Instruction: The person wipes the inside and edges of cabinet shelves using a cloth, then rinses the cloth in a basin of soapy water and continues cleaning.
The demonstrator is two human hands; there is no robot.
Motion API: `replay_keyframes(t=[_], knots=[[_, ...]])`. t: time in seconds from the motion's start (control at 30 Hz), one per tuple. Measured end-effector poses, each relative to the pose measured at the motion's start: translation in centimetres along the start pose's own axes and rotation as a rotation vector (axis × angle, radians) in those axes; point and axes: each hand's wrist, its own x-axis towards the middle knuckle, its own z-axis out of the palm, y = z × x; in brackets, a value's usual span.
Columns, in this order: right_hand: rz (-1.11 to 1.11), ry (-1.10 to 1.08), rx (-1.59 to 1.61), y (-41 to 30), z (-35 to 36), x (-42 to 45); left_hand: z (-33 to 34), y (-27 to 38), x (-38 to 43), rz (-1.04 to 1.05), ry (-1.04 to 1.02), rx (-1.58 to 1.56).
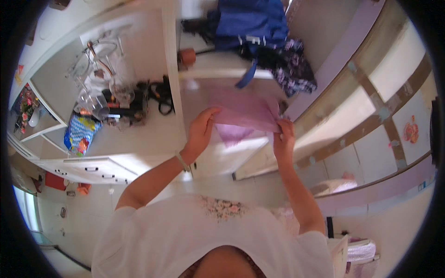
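Note:
A thin pink-purple cloth (243,107) is spread between my two hands at about the height of the cabinet top. My left hand (202,130) pinches its left edge, thumb against fingers. Its right corner is gripped by my right hand (285,137). A paler pink piece with an uneven edge (233,133) hangs below the stretched part; whether it belongs to the same cloth I cannot tell. Beyond the cloth, a blue fabric item (252,24) hangs over a dark garment with a light floral pattern (295,69).
To the left, a cabinet top (139,139) carries a blue patterned packet (82,133), clear plastic items (97,104) and black cables (163,95). An orange-brown object (187,56) lies near the upright panel. Taped panels (375,142) stand at the right. Drawers (100,170) are below the cabinet top.

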Motion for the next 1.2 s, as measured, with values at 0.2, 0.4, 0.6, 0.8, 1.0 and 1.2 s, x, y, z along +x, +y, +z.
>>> replay_keyframes(t=[0.2, 0.4, 0.6, 0.8, 1.0, 1.2], knots=[[0.032, -0.556, -0.184, 4.8, 3.0, -6.4, -1.0, -7.1, -9.8, -0.005, -0.387, 0.486], [0.337, -0.286, -0.004, 5.6, 13.7, -5.3, -4.9, -5.4, -11.0, -0.307, -0.061, 0.358], [0.411, -0.298, -0.512, 7.6, 20.8, 1.9, -11.1, -9.9, -9.1, -0.127, 0.008, 0.840], [0.251, -0.255, -0.276, 17.9, 24.1, 8.3, -11.0, -12.5, -7.5, -0.098, -0.099, 1.035], [0.251, -0.335, -0.395, 17.9, 26.8, 8.7, -11.8, -14.7, -9.2, -0.102, -0.180, 1.179], [0.093, -0.410, -0.359, 11.1, 31.2, 7.9, -11.0, -13.0, -8.8, -0.150, -0.224, 1.139]])
